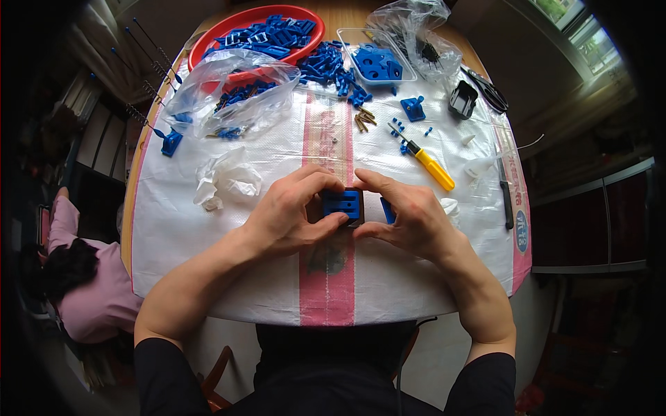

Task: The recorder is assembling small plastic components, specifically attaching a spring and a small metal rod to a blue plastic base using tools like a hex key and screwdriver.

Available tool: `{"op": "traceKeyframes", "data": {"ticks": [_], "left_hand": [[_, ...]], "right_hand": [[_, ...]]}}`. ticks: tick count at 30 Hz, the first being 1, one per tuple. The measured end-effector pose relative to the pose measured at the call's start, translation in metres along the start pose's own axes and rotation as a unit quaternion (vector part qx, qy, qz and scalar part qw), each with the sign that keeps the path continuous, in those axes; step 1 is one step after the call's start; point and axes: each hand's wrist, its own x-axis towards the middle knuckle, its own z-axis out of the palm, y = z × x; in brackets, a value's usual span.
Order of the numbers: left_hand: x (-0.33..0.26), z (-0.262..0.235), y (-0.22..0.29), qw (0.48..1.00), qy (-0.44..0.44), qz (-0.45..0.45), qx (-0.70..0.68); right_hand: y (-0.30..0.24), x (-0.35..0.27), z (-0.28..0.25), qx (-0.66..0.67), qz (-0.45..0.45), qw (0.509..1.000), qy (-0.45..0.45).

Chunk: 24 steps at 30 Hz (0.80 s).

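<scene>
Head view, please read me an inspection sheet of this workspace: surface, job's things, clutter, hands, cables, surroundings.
Surface: white woven sheet with a pink-edged stripe covers the table.
Job's things: blue slotted block between the hands; another blue piece, partly hidden.
Clutter: red basin of blue parts, transparent tub, crumpled white paper, yellow-handled screwdriver, brass-coloured pins, black-handled knife.
Left hand: thumb and forefinger at the block's edges; grip unclear.
Right hand: curved over the other blue piece, thumb and forefinger spread near the block; contact unclear.
Cables: thin dark cord by the person's lap.
Surroundings: another person in pink at left; window upper right.
</scene>
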Motion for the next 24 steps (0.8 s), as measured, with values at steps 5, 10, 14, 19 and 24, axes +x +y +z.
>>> {"op": "traceKeyframes", "data": {"ticks": [5, 10, 14, 19, 24], "left_hand": [[0.000, -0.002, -0.006, 0.998, 0.014, 0.045, 0.035], [0.002, 0.004, -0.009, 0.997, 0.025, 0.061, 0.029], [0.003, 0.004, -0.012, 0.996, 0.030, 0.079, 0.013], [0.003, 0.004, -0.012, 0.997, 0.022, 0.073, 0.008], [0.003, 0.004, -0.010, 0.998, 0.020, 0.049, -0.016]], "right_hand": [[-0.002, 0.001, 0.000, -0.006, 0.004, 1.000, -0.007], [-0.003, 0.002, -0.001, -0.012, 0.010, 1.000, -0.008], [-0.005, 0.001, -0.001, -0.010, 0.030, 0.999, -0.016], [-0.004, 0.002, -0.001, -0.011, 0.018, 1.000, -0.004], [0.000, 0.000, 0.003, -0.024, -0.007, 1.000, 0.010]]}}
